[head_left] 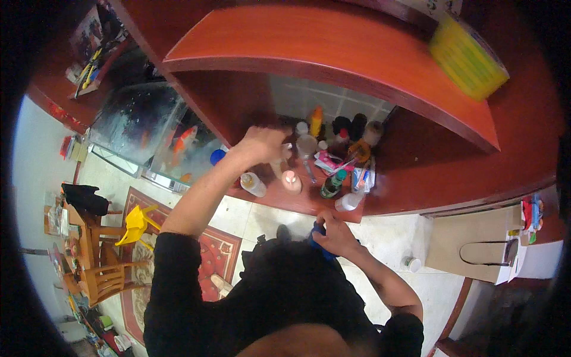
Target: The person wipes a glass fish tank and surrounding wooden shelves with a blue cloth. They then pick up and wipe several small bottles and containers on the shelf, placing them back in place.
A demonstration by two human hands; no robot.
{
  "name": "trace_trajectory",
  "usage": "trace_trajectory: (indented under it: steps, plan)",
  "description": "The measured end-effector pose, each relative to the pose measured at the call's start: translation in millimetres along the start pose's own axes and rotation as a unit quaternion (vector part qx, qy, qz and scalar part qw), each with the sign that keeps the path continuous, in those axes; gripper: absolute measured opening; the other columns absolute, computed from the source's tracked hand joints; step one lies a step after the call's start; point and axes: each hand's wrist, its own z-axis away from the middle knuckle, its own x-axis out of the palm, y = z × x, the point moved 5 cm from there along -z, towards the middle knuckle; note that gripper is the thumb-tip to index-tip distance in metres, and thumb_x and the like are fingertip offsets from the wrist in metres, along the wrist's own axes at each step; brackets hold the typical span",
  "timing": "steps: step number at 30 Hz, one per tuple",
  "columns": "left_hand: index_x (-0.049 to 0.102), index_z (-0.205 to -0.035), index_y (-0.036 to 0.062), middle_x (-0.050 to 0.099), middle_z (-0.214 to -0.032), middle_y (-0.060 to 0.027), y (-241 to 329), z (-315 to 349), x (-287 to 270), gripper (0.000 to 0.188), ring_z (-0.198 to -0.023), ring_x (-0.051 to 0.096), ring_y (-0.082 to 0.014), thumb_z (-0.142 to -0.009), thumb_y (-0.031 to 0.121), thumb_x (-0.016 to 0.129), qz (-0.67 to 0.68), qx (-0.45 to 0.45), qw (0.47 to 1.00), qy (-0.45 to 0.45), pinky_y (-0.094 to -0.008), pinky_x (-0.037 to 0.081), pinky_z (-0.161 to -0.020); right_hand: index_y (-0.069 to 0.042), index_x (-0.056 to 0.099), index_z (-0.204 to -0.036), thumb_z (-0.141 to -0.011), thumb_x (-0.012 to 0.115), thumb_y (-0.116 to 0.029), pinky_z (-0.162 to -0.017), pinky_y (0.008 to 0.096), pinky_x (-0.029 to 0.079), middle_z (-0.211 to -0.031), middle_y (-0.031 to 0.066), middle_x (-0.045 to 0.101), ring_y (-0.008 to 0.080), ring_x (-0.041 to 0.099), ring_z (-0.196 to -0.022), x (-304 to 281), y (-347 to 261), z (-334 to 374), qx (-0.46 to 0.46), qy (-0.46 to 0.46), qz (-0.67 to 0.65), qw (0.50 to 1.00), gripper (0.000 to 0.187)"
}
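My left hand [266,144] reaches over the lower red-brown shelf [273,201], fingers closed round the top of a pale bottle [278,166]; its shape is partly hidden and blurred. In front of it stand a pump bottle [253,184] and a cream bottle with a pinkish top [291,181]. My right hand [337,236] is closed on a blue cloth [317,234], close to my body and below the shelf's front edge. Nearest to that hand are a green bottle [333,184] and a white bottle [349,201].
An orange bottle [316,122] and dark-capped containers [358,127] stand at the back. The upper shelf [333,53] overhangs, bearing a yellow-green container [468,58]. A fish tank [181,143] is left. A yellow chair [135,226] and a cardboard box [476,244] stand on the floor.
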Motion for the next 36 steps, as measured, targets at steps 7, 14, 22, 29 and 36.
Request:
trace_trajectory:
  steps: [7, 14, 22, 29, 36]
  plan:
    - [0.067, -0.108, 0.0049, 0.068, -0.099, -0.0223, -29, -1, 35, 0.028, -0.096, 0.066, -0.038, -0.081, 0.011, 0.063, -0.017, -0.005, 0.999, 0.049, -0.0466, 0.053, -0.085, -0.003, 0.059, -0.105, -0.085, 0.065, -0.026, -0.086, 0.0457, 0.051, -0.101, 0.0198, 0.065, 0.0379, 0.065, -0.097, 25, -33, -35, -0.141, -0.04, -0.025, 0.989, 0.032]
    - [0.066, -0.107, 0.0032, 0.067, -0.107, -0.0192, -46, -65, 33, 0.026, -0.097, 0.067, -0.0376, -0.082, 0.01, 0.062, -0.13, -0.007, 0.972, 0.196, -0.0449, 0.055, -0.083, -0.005, 0.056, -0.107, -0.086, 0.067, -0.022, -0.086, 0.0424, 0.051, -0.101, 0.0159, 0.063, 0.0344, 0.064, -0.101, 46, -43, -36, -0.148, -0.051, -0.023, 0.987, 0.029]
    - [0.066, -0.107, 0.0065, 0.067, -0.111, -0.0161, -69, -124, 44, 0.031, -0.094, 0.069, -0.0332, -0.077, 0.008, 0.07, -0.157, -0.1, 0.963, 0.197, -0.0426, 0.057, -0.079, -0.011, 0.047, -0.121, -0.085, 0.066, -0.014, -0.091, 0.0431, 0.05, -0.113, 0.0148, 0.059, 0.037, 0.061, -0.107, 38, -33, -21, -0.132, 0.011, -0.075, 0.988, 0.041]
    - [0.064, -0.116, 0.0083, 0.065, -0.115, -0.0166, -83, -130, 39, 0.037, -0.096, 0.069, -0.034, -0.079, 0.003, 0.063, -0.105, -0.135, 0.968, 0.184, -0.0441, 0.057, -0.077, -0.012, 0.066, -0.104, -0.092, 0.054, -0.016, -0.092, 0.0462, 0.048, -0.106, 0.0158, 0.062, 0.0371, 0.06, -0.105, 48, 4, -14, -0.132, 0.022, -0.049, 0.99, 0.018]
    - [0.061, -0.126, 0.0083, 0.064, -0.119, -0.0196, -9, -26, 14, 0.038, -0.111, 0.062, -0.0359, -0.09, 0.017, 0.058, -0.031, -0.002, 0.965, 0.261, -0.0471, 0.052, -0.09, -0.006, 0.065, -0.101, -0.095, 0.051, -0.032, -0.085, 0.0486, 0.049, -0.099, 0.02, 0.065, 0.0404, 0.062, -0.096, 58, 48, -18, -0.035, -0.042, 0.011, 0.998, 0.031]
